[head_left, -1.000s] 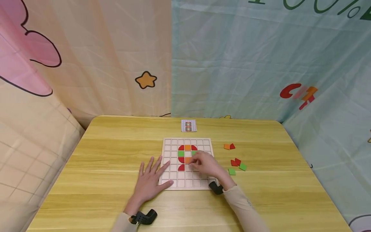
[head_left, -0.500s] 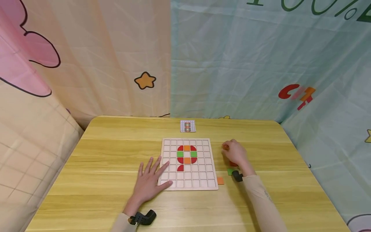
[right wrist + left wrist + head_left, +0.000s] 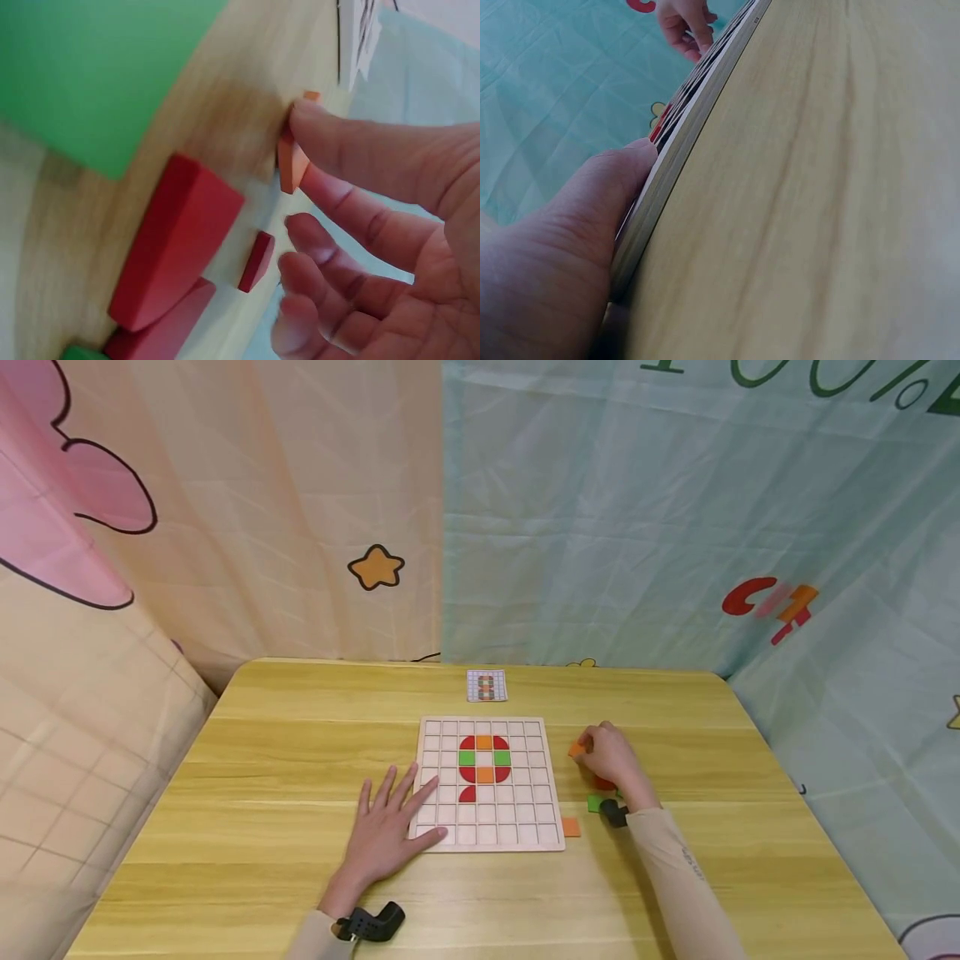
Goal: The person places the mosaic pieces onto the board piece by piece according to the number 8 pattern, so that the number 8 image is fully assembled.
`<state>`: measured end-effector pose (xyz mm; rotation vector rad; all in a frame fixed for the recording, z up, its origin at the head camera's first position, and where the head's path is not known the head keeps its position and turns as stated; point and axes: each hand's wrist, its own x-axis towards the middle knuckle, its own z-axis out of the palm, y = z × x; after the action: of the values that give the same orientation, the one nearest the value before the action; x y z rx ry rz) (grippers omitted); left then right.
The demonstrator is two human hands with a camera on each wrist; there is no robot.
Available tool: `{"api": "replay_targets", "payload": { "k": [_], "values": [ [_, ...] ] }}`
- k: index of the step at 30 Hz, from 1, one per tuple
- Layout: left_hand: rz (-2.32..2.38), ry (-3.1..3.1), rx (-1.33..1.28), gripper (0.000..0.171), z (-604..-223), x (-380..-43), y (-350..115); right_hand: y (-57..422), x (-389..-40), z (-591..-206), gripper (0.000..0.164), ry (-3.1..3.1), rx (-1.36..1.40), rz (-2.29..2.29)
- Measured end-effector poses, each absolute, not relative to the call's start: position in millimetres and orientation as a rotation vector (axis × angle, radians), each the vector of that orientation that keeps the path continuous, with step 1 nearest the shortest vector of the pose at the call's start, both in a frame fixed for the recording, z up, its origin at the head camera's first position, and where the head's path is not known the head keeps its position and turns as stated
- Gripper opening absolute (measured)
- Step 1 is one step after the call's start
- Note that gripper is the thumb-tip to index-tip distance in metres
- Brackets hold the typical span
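Note:
My right hand (image 3: 611, 753) is right of the board and pinches an orange square tile (image 3: 575, 749) between thumb and index finger. Seen from the right wrist, the thumb covers part of that orange tile (image 3: 291, 161), and the other fingers curl loosely. My left hand (image 3: 384, 833) lies spread over the left edge of a white gridded board (image 3: 525, 814). Red quarter-round, orange and green tiles form a ring on the board's upper middle. Just below the ring sits a single red quarter-round tile (image 3: 467, 794).
A small printed pattern card (image 3: 486, 686) lies behind the board. One orange tile (image 3: 572, 827) touches the board's lower right side. Red tiles (image 3: 176, 244) and a green tile (image 3: 82, 82) lie beneath my right hand, partly hidden in the head view.
My right hand has left the board, where a red quarter-round now closes the ring, and reached right to the loose tiles. The orange tile has shifted slightly toward the board. The left hand stays put.

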<state>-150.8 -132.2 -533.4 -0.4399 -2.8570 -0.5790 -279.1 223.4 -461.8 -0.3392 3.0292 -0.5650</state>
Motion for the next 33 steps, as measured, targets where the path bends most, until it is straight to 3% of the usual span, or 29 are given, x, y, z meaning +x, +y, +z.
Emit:
{"api": "replay_targets", "payload": {
  "k": [10,20,33],
  "values": [
    [-0.576,-2.848,-0.443,0.074,-535,-151,-132,222,-266,-458,0.024,2.853,-0.277,-0.79],
    [-0.565,-2.833,-0.451,0.074,-533,-151,-133,225,-259,-464,0.024,2.802,-0.388,-0.945],
    [-0.552,-2.848,-0.449,0.075,-531,-151,-133,209,-248,-464,0.012,2.581,-0.406,-1.3]
  ]
}}
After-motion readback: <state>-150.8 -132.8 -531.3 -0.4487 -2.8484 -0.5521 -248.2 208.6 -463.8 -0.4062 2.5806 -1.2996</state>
